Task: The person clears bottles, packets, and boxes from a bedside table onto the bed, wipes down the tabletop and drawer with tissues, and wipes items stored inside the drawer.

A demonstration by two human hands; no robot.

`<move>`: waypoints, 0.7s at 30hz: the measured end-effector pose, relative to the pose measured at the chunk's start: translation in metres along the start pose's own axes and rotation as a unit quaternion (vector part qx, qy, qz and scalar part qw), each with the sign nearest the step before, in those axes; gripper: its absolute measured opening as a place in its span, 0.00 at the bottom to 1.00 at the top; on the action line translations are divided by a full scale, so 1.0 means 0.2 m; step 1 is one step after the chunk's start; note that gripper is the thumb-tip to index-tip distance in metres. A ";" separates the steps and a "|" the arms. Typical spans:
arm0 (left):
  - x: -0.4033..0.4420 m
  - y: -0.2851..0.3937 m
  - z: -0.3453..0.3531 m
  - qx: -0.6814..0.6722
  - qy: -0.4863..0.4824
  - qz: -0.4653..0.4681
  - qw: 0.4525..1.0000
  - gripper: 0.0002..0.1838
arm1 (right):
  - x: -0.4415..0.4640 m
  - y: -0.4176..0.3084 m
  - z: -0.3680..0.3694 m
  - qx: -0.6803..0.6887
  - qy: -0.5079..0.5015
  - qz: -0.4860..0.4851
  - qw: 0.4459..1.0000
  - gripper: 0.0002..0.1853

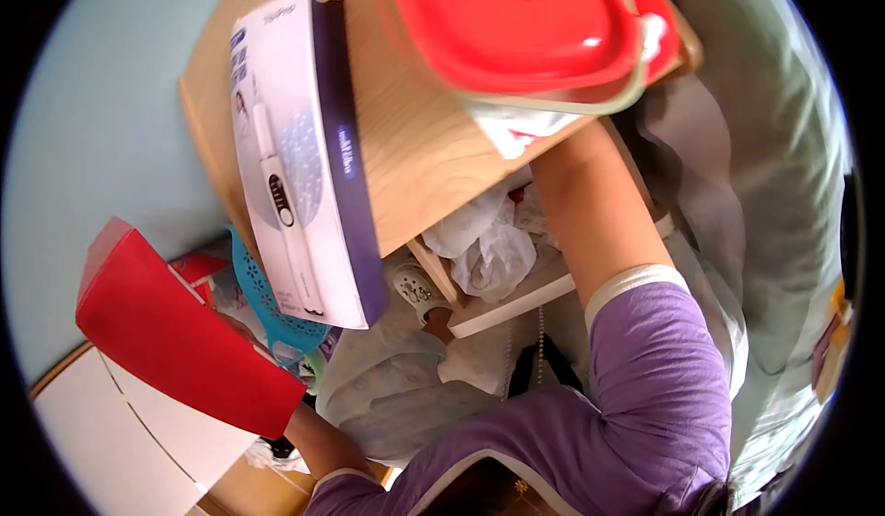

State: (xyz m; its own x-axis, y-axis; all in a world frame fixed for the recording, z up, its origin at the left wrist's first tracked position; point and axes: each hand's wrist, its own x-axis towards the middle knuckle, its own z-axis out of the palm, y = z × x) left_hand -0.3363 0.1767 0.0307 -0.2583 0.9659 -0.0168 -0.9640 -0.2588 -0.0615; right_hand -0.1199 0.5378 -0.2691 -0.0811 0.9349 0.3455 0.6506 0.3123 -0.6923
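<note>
My left hand (241, 330) grips a red box (198, 336) at the left, its fingers showing at the box's edge and the rest hidden behind it. My right forearm (595, 207) reaches over a pulled-out drawer (512, 304) and in under the wooden top (415, 129). That hand is out of sight beneath the top, so what it touches cannot be seen. Crumpled white plastic bags (493, 249) fill the drawer near my forearm.
On the wooden top lie a long white and dark purple box (295, 166) picturing a wand-shaped appliance, and a red-lidded container (525, 27) with a pale handle. A blue perforated basket (277, 299) stands below at left. Greenish fabric (793, 175) hangs at right.
</note>
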 end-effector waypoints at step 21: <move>-0.06 0.06 -0.03 0.016 0.001 0.031 0.999 0.30 | -0.51 -0.48 0.05 0.289 -0.260 -0.026 0.921 0.23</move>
State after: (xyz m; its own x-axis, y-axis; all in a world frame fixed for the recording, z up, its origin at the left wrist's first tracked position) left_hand -0.3434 0.1616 0.0250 -0.3177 0.9480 -0.0220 -0.9476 -0.3182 -0.0275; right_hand -0.1825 0.4150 -0.2444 -0.5489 0.8236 0.1428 0.1362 0.2567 -0.9568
